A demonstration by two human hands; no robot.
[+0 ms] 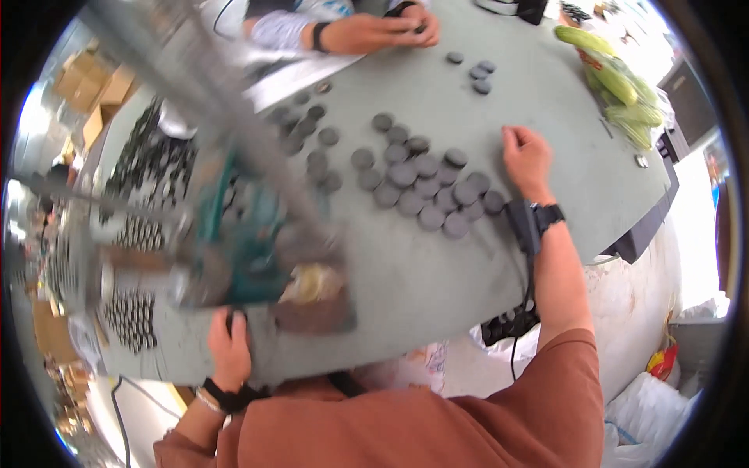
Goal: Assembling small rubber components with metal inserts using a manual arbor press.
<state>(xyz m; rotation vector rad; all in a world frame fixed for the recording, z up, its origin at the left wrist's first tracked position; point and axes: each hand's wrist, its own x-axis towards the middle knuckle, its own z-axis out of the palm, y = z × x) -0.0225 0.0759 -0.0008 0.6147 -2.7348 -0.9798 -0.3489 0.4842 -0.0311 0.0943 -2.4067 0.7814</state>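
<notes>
My left hand (229, 355) is at the table's near edge, in front of a blurred green bench machine (257, 273). Its thumb and fingers close on a small dark piece (236, 317), seen only in part. My right hand (528, 162) rests at the right of a spread of dark grey discs (427, 187), some of them overlapping. Its fingers are curled in, and whatever they may hold is hidden. More dark discs (300, 129) lie loose to the left, behind the machine's slanted bar.
Across the table (406, 304), another person's hands (382, 33) hold a small dark thing. A few discs (481, 76) lie apart near them. A bag of long green vegetables (616, 86) is at the far right. Rows of small dark parts (133, 324) lie left of the machine.
</notes>
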